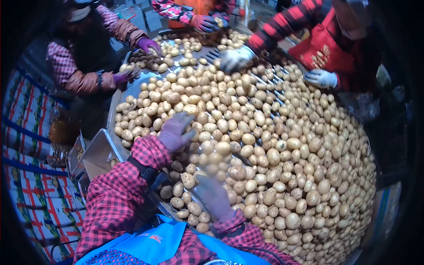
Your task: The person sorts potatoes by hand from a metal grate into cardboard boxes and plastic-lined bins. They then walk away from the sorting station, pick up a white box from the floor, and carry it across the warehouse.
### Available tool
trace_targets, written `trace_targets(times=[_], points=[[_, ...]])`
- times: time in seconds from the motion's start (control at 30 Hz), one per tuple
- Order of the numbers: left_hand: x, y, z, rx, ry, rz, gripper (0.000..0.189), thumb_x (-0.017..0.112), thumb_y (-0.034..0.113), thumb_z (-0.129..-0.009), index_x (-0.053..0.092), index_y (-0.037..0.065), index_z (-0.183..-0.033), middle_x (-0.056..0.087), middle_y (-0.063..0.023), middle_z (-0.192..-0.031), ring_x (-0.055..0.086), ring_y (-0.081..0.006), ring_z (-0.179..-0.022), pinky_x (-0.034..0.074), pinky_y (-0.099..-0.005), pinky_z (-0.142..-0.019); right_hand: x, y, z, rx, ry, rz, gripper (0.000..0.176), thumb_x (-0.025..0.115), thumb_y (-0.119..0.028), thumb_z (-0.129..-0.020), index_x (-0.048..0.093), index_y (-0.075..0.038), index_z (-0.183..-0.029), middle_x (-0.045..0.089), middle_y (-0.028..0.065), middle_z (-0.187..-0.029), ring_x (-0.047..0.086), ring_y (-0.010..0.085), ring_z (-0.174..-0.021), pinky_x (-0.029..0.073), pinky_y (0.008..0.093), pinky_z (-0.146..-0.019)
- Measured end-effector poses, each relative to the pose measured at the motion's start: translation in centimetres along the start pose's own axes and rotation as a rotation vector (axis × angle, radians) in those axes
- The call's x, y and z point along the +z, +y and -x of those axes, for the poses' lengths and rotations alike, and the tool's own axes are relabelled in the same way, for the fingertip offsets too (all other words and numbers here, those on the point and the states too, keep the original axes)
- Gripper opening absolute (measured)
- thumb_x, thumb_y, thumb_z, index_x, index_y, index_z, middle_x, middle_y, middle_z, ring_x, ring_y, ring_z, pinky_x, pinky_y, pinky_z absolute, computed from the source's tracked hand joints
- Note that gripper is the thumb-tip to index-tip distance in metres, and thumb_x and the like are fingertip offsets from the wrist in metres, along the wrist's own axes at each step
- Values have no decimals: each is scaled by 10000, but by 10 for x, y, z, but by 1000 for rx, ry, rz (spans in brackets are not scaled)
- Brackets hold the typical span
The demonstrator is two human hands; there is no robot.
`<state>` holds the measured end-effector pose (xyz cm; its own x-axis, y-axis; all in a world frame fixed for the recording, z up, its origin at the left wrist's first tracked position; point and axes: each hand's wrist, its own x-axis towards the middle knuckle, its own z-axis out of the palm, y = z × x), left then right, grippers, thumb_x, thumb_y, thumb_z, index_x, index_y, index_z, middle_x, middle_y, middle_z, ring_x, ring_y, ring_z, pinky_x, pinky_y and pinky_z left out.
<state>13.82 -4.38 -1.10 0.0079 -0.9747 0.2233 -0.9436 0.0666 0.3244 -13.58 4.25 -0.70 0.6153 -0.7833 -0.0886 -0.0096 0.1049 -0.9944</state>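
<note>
A great heap of small pale potatoes (273,156) covers the metal table in front of me. My left hand (175,131), in a purple glove, rests on the potatoes near the table's left side with its fingers spread. Closer to my body, my right hand (215,197) reaches over the near potatoes beside a metal bar. Motion smears its glove and fingers. Both my sleeves are pink-and-black checked, and a blue apron (152,238) shows below them.
Bare metal table (132,90) shows at the far left, with a metal chute (100,150) below. Three people stand around the table; a white-gloved hand (236,58) and a purple-gloved hand (149,45) reach in. Stacked printed boxes (42,194) line the left.
</note>
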Motion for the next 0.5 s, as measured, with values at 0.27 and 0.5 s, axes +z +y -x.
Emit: trace_targets(times=[0.27, 0.5], points=[[57, 14, -78, 100, -241, -220, 544, 576, 423, -878, 497, 251, -1388, 353, -195, -1502, 440, -419, -1255, 405, -500, -1024, 0, -17, -4, -53, 41, 130, 347, 628, -139, -917, 592, -52, -1251, 639, 150, -1120, 633, 258, -989, 514, 360, -842], [68, 0, -151, -129, -317, -304, 643, 667, 327, -839, 420, 419, -1426, 245, -207, -1548, 401, -435, -1308, 407, -479, -1068, 0, -10, -1, 66, 5, 32, 361, 637, -178, -909, 596, -71, -1251, 655, 137, -1129, 646, 272, -998, 513, 367, -856]])
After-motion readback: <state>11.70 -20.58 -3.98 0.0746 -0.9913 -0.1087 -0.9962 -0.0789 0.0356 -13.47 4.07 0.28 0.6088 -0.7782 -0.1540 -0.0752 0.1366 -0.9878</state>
